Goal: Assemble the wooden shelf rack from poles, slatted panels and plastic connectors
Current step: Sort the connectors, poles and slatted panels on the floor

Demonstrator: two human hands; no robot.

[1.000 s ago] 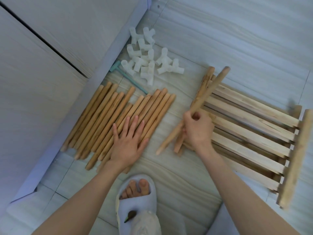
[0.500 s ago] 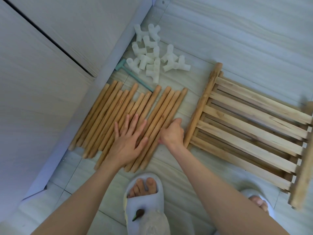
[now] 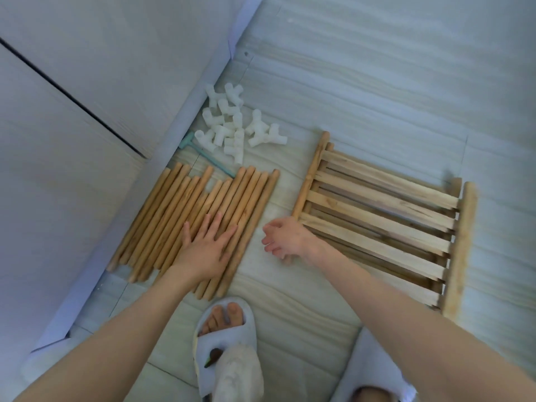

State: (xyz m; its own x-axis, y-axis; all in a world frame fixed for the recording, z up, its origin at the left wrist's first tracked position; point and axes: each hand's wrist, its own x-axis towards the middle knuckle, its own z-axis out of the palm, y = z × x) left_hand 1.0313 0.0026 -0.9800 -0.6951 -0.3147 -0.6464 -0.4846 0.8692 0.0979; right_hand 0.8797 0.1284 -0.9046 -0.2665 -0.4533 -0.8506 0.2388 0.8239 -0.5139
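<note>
Left hand (image 3: 207,246) rests flat, fingers spread, on the poles (image 3: 200,220) rowed on the floor (image 3: 377,91); right hand (image 3: 285,236) hangs loosely curled and empty beside the slatted panels (image 3: 380,216), connectors (image 3: 235,126) heaped beyond; risk: round poles rolling apart if nudged.

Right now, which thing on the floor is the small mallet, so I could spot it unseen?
Start at the pile of white plastic connectors by the pale cabinet base. Just below-left of it, above the row of round wooden poles, lies the small teal T-shaped mallet. It is the only blue-green thing, thin-handled, its handle tip slipping behind the pole ends.
</note>
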